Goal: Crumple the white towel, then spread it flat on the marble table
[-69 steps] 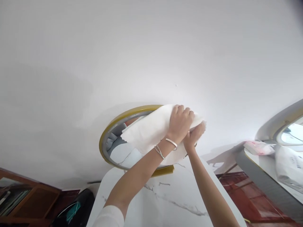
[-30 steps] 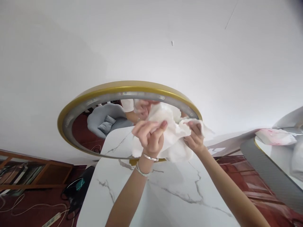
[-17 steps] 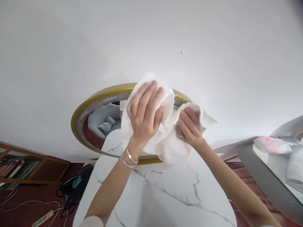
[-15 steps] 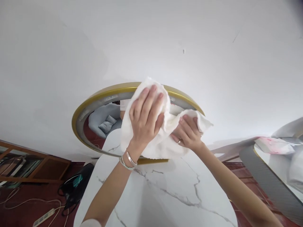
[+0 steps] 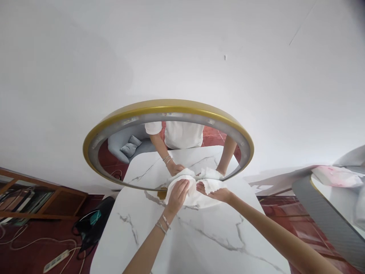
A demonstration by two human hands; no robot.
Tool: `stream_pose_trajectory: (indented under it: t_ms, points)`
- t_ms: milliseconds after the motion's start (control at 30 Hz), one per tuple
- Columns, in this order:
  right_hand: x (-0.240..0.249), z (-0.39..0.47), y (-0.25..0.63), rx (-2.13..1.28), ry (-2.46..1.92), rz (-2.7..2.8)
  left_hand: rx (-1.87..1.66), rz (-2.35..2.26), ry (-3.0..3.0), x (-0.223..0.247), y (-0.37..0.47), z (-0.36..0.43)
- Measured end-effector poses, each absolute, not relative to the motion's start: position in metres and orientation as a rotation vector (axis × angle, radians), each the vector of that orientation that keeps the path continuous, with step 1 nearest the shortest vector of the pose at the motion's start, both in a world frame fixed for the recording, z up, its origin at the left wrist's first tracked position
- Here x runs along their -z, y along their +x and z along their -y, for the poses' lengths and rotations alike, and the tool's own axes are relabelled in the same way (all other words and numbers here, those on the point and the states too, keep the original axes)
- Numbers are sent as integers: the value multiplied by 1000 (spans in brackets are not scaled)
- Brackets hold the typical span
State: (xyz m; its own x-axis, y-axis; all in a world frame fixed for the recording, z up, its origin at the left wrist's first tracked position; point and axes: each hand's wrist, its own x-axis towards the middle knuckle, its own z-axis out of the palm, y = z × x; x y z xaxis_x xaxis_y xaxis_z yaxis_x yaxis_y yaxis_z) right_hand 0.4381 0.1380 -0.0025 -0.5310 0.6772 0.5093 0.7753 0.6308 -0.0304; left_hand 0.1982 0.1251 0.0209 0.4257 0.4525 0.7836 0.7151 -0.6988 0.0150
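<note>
A soft white cloth (image 5: 194, 199) is bunched against the lower edge of an oval mirror (image 5: 182, 136) with a gold rim. My left hand (image 5: 177, 197) presses on the cloth's left part, its fingers held together. On the right, my right hand (image 5: 219, 194) grips the other part, and a fold of cloth covers some of its fingers. The mirror stands on a white marble-patterned table (image 5: 205, 239), and its reflection repeats both hands, the cloth and a white shirt. A gold piece of the stand (image 5: 162, 193) shows just left of the cloth.
Behind the mirror rises a white wall (image 5: 182, 53). A grey-sided cabinet (image 5: 319, 213) at the right bears a pink-and-white packet (image 5: 336, 176). At the left are a wooden shelf (image 5: 61, 205), a black bag (image 5: 95, 220) and a power strip (image 5: 56, 261) with cables.
Both hands have moved down with the cloth, from the mirror's upper and middle area to its bottom edge. More of the mirror's glass and upper rim is now uncovered.
</note>
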Motion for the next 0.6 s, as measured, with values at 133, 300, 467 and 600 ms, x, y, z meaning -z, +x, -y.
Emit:
stream_pose_trajectory:
  t_ms: [133,300,467,600]
  points:
    - [-10,-138,437,392,-769,2550,1160,1046,-2308,-21,196,-126]
    - [-55,-143,440,279,-710,2460,1308,1028,-2194,-52,205,-133]
    - [-118,-153,447,505,-816,2331,1582,928,-1992,-131,220,-152]
    - [-175,-163,445,736,-893,2092,1775,730,-1879,-221,230,-172]
